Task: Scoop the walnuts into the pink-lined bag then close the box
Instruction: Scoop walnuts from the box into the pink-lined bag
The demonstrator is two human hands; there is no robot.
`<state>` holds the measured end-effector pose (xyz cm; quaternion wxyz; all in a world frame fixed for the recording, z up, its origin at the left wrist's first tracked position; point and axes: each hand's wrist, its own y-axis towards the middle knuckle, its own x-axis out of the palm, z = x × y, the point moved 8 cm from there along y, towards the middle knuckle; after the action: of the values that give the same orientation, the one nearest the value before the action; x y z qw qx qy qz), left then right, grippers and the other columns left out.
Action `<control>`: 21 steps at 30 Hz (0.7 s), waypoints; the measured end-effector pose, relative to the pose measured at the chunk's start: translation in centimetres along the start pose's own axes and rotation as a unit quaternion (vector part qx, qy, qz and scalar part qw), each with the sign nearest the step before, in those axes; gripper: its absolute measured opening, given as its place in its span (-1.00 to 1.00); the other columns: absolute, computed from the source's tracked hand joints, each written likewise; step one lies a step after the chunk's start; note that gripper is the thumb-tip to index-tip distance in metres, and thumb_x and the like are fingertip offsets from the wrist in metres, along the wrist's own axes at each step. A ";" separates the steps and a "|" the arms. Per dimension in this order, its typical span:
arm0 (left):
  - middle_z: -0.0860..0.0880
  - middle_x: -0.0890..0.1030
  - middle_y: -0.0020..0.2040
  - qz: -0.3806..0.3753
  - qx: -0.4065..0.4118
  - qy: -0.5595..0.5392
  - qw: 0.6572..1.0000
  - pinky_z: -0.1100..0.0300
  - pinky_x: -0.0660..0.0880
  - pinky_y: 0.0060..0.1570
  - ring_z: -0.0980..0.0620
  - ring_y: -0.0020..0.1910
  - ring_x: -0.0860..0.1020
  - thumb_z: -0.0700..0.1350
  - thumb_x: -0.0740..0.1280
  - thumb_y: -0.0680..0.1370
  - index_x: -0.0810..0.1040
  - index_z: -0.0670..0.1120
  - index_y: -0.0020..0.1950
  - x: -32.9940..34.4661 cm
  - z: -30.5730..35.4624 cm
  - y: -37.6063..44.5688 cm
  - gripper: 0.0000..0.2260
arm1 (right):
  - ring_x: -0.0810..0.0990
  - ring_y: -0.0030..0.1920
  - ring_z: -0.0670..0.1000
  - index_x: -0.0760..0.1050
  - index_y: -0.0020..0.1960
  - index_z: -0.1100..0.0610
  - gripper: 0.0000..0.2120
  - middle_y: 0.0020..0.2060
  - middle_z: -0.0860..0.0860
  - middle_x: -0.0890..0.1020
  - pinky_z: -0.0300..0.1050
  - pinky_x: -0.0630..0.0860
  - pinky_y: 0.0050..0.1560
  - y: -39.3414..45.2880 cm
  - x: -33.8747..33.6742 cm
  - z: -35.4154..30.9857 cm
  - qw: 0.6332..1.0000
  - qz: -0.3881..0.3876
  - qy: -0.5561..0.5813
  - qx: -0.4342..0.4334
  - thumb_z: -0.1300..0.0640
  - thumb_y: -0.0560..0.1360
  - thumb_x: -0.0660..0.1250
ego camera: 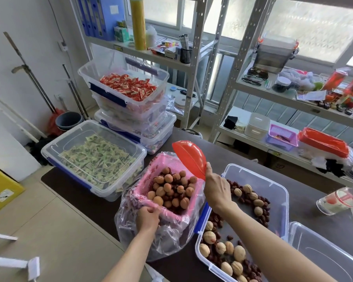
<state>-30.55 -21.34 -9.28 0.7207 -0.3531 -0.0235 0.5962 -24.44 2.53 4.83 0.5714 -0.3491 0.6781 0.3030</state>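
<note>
Pink-lined bag [151, 200] on table [86, 192], full of walnuts [171, 190] w/ red dates. Left hand [147, 217] pinches bag's near rim. Right hand [217, 189] grips red scoop [189, 157], tipped above bag. Clear box [273, 192] at right: lid off, walnuts remaining.

a dark tabletop [84, 192] runs from seven o'clock toward three o'clock over a pale tiled floor [29, 216]. grey perforated metal shelving [196, 47] stands at twelve and two o'clock, loaded with clutter. behind it, frosted windows [314, 27] let in bright daylight. a white wall [29, 27] fills ten o'clock, with long-handled tools [29, 70] leaning against it above a grey bucket [69, 121]. a yellow panel [0, 192] sits at nine o'clock.
</note>
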 end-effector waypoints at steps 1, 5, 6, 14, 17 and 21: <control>-0.11 0.65 -0.32 0.004 0.003 0.003 1.000 0.17 0.51 -0.42 -0.04 -0.41 0.58 -0.06 0.38 0.51 0.59 -0.12 -0.25 -0.2 -0.1 0.0 -0.81 | 0.63 -0.15 0.23 -0.03 0.57 0.17 -0.31 -0.11 0.19 0.63 0.04 0.41 -0.22 -0.1 -0.2 0.5 1.000 0.005 0.020 0.011 0.42 0.47 0.04; -0.14 0.68 -0.20 0.016 0.016 0.005 1.000 -0.06 0.63 -0.09 -0.18 -0.17 0.66 -0.06 0.41 0.48 0.54 -0.04 -0.22 -0.9 -0.4 -0.2 -0.88 | 0.63 -0.20 0.25 0.07 0.53 0.09 -0.38 -0.18 0.21 0.64 0.04 0.43 -0.25 -0.9 -1.2 2.9 0.994 0.038 0.099 0.030 0.36 0.50 0.07; -0.14 0.67 -0.19 0.017 0.025 0.003 1.000 -0.06 0.62 -0.08 -0.18 -0.15 0.66 -0.07 0.41 0.48 0.53 -0.03 -0.21 -0.9 -0.2 -0.6 -0.89 | 0.63 -0.21 0.25 0.09 0.52 0.08 -0.38 -0.20 0.21 0.64 0.05 0.45 -0.25 -1.1 -1.4 3.6 0.992 0.047 0.112 0.031 0.36 0.50 0.07; -0.02 0.58 -0.27 -0.060 0.146 -0.016 0.987 0.21 0.41 -0.30 0.01 -0.26 0.54 -0.09 0.42 0.50 0.54 -0.10 -0.19 2.7 4.9 -4.9 -0.86 | 0.60 -0.23 0.29 0.09 0.53 -0.04 -0.34 -0.22 0.21 0.64 0.04 0.45 -0.26 -3.8 -1.8 11.5 0.981 0.097 0.139 0.097 0.33 0.50 0.12; -0.02 0.61 -0.26 -0.086 0.168 -0.004 0.982 0.25 0.40 -0.31 0.02 -0.26 0.56 -0.09 0.42 0.51 0.56 -0.10 -0.17 4.5 5.7 -6.1 -0.88 | 0.61 -0.22 0.31 0.14 0.53 0.03 -0.37 -0.22 0.25 0.65 0.06 0.46 -0.25 -5.4 -2.1 14.0 0.978 0.103 0.142 0.115 0.35 0.50 0.10; -0.01 0.61 -0.31 -0.130 0.188 0.036 0.973 0.23 0.44 -0.30 0.02 -0.30 0.56 -0.07 0.43 0.50 0.56 -0.06 -0.21 6.9 6.1 -7.3 -0.87 | 0.62 -0.15 0.30 0.14 0.53 0.07 -0.39 -0.13 0.27 0.66 0.01 0.41 -0.23 -7.8 -1.7 16.6 0.977 0.080 0.127 0.154 0.33 0.51 0.10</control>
<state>-25.23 -12.65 -3.43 0.8459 -0.2265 0.0691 0.4780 -8.51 11.73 3.68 0.5015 -0.2372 0.8093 0.1930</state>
